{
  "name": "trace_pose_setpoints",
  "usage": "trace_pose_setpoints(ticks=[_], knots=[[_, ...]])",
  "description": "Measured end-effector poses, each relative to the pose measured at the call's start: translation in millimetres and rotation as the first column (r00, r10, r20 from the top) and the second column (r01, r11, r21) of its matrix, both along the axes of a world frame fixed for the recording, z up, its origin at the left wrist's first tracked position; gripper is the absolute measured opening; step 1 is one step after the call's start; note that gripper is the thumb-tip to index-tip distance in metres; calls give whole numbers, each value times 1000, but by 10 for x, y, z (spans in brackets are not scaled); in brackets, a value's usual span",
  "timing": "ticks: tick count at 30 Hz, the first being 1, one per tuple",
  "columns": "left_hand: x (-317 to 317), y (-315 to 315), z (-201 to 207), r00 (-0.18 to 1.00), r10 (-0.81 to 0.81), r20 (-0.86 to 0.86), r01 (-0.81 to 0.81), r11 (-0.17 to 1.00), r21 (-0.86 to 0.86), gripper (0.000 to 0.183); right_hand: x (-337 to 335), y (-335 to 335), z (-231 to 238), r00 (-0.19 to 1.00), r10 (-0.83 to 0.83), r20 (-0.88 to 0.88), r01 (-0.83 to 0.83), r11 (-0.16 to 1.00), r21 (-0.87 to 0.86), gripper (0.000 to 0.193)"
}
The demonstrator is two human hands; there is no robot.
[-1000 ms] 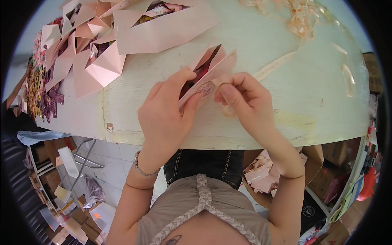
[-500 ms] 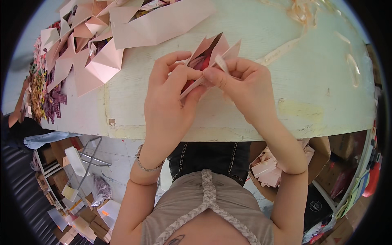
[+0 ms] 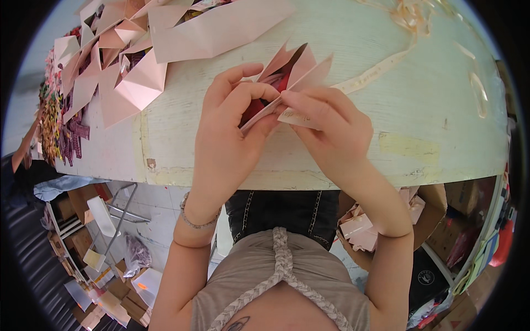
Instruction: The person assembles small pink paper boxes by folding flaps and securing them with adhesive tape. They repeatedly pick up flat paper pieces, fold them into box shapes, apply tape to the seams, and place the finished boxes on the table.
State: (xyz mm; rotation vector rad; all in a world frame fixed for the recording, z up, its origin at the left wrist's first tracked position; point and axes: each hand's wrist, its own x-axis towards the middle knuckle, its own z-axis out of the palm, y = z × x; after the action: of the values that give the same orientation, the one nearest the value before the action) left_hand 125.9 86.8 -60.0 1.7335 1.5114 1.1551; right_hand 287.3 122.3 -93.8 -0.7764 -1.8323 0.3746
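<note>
Above the table edge I hold a small folded pink paper gift box, its pointed flaps standing up and something red showing inside. My left hand is closed on the box's left side, thumb below and fingers curled over the near edge. At the right side of the box, my right hand pinches a cream printed ribbon. One short length of it sticks out under the right fingers, against the box's near edge. The pinched fingertips of both hands nearly meet there, and they partly hide how the ribbon runs.
More pink paper boxes lie piled at the far left, beside a heap of coloured bows. Loose ribbon lies tangled at the far right. Below the table's right side stands a carton of pink pieces. Another person's arm shows at the left edge.
My right hand has turned and shifted slightly down and right; the ribbon end that stood up above its fingers now lies below them. The box has tilted a little to the right.
</note>
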Motion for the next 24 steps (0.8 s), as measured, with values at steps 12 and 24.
trace_pose_setpoints(ticks=[12,24], knots=[[-64,38,69,979,-78,189,110,980,-167,23,109,139,43,979,-8,202,-45,966,256,27],[-110,74,200,989,-144,25,146,968,-203,26,178,97,217,931,205,301,-215,977,-3,27]])
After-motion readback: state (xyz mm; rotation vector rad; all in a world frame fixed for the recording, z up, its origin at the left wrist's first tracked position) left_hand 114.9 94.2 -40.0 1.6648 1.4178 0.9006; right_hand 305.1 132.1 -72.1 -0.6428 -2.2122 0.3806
